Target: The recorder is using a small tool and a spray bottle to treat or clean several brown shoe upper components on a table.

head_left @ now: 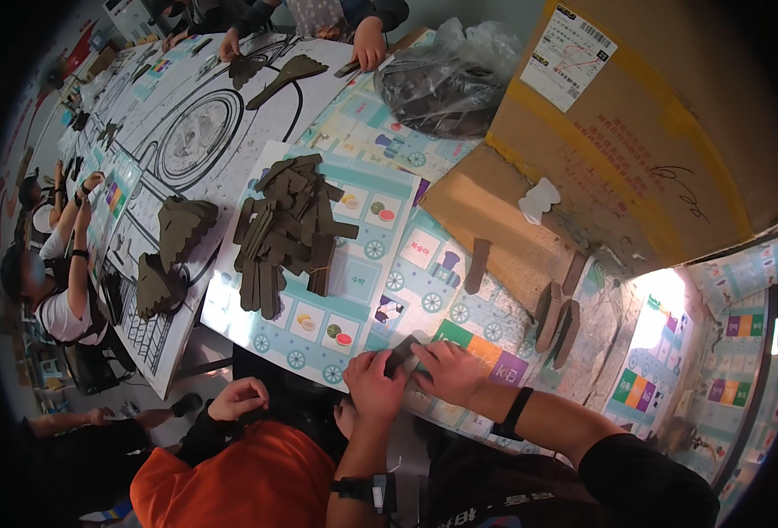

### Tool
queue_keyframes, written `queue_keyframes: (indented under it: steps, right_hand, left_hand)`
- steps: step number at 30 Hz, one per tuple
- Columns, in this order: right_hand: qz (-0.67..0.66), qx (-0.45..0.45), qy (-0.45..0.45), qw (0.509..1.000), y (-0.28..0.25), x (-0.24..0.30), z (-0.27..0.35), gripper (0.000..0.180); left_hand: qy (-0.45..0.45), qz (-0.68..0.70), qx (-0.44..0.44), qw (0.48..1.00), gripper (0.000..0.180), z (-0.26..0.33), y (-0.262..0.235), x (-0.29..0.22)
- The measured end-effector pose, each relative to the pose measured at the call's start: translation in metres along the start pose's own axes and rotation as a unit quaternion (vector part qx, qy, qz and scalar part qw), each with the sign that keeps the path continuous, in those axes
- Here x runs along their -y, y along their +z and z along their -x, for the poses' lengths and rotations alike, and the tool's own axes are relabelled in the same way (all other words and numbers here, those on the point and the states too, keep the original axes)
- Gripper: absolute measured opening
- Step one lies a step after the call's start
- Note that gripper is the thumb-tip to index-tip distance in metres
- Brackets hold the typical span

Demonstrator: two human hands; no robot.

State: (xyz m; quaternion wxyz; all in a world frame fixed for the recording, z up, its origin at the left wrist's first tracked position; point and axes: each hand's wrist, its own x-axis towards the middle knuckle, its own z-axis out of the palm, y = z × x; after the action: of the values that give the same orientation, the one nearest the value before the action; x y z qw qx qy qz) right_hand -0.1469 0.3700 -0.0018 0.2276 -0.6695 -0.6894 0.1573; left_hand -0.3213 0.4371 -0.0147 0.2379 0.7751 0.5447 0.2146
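Near the table's front edge, my left hand (375, 385) and my right hand (449, 373) come together around a small flat dark brown strip (400, 355). The left fingers close round its lower end, while my right fingertips pinch its other side. Fingers cover part of the strip, and I cannot tell its material. Ahead of my hands, a heap of similar dark brown strips (283, 229) lies on a printed light-blue sheet (354, 330). To the right, more loose strips (477, 266) lie near and on the flap of a cardboard box.
The tall cardboard box (618, 132) stands at the right, beside a clear plastic bag (446, 79) with dark contents. Larger brown stacks (185, 231) lie at the left on a line-drawn table cover. A person in an orange top (231, 480) sits close to my left; others work farther away.
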Motion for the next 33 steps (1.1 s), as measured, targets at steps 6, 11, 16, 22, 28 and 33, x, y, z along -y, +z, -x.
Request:
queue_keyframes:
  steps: [6,11,16,22,28,33]
  right_hand:
    - [0.033,0.001,-0.016,0.999,0.0029,0.0004,-0.0002,0.058]
    - [0.049,-0.005,-0.057,0.997,0.0026,-0.0022,-0.0017,0.059]
    - [0.018,0.021,-0.066,0.997,0.0032,-0.0062,-0.0018,0.061]
    - [-0.003,0.015,-0.046,0.999,0.0036,-0.0066,0.0011,0.06]
    - [-0.006,0.012,-0.038,0.999,0.0012,-0.0042,-0.0001,0.059]
    - [0.001,0.019,-0.029,0.999,-0.0004,-0.0017,-0.0006,0.059]
  left_hand:
    - [0.008,0.006,-0.012,1.0,0.032,0.0016,0.0003,0.0022]
    - [0.01,-0.008,0.002,1.0,0.033,-0.0002,-0.0001,0.0048]
    - [0.005,0.001,0.003,1.0,0.034,0.0003,-0.0016,0.0038]
    - [0.004,0.007,0.004,1.0,0.034,0.0007,-0.0041,0.0014]
    - [0.006,0.015,-0.001,1.0,0.035,-0.0021,-0.0084,-0.0009]
    - [0.008,0.013,-0.005,1.0,0.035,-0.0019,-0.0087,0.002]
